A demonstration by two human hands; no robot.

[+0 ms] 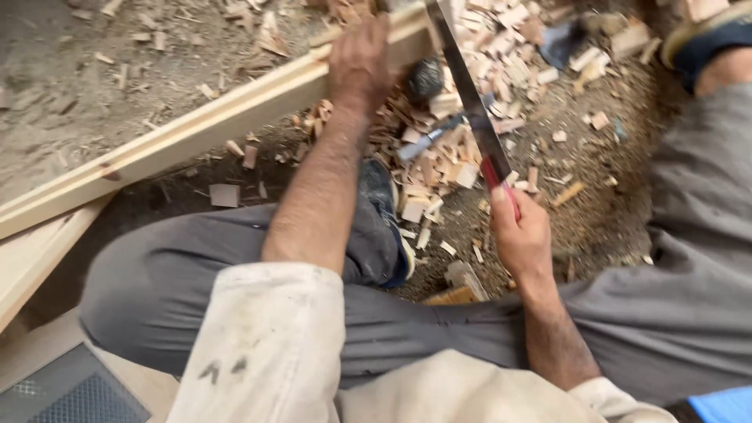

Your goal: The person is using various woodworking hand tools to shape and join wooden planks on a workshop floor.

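Observation:
My left hand (359,64) presses down on a long pale wooden strip (196,129) that runs from lower left to the top middle. My right hand (521,235) grips the red handle of a hand saw (468,98). The saw's grey blade slants up and to the left, and its far end meets the strip beside my left hand. I sit on the ground with grey trousers, one knee on each side.
Several wood offcuts and chips (478,55) litter the dirt ground ahead. A metal tool (427,141) lies among them. A second pale board (31,258) lies at left. My sandalled foot (705,39) rests at the top right, and a dark mesh panel (70,392) sits at bottom left.

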